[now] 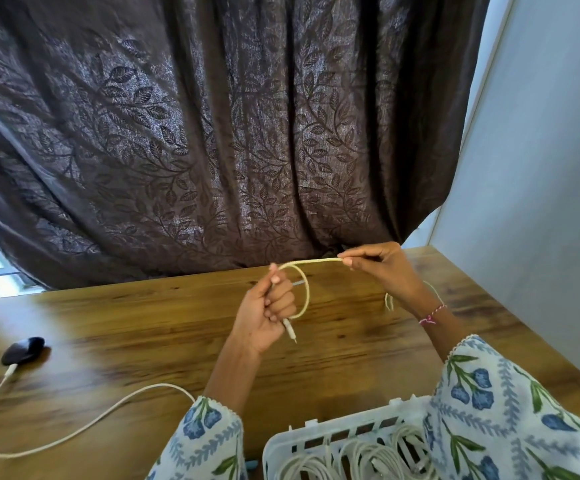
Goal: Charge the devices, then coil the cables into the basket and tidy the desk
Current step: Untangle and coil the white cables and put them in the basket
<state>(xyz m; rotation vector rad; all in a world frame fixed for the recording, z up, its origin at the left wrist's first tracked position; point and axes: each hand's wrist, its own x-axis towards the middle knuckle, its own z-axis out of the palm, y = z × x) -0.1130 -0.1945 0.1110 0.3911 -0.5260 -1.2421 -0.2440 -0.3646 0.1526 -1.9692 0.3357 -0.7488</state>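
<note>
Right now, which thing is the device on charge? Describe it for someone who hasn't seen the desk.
On the wooden desk, go to the far left edge. The small dark oval device lies there alone, with a white cable plugged into its near end.

Wooden desk (143,327), brown, smooth, with slight gloss and visible grain. Dark curtain (212,133) of cloth, woven leaf pattern, faint sheen. White plastic basket (281,448), slotted walls. Cream cable (304,289), matt, braided-looking. Printed cloth sleeves (489,410). Black glossy device (22,350).
</note>
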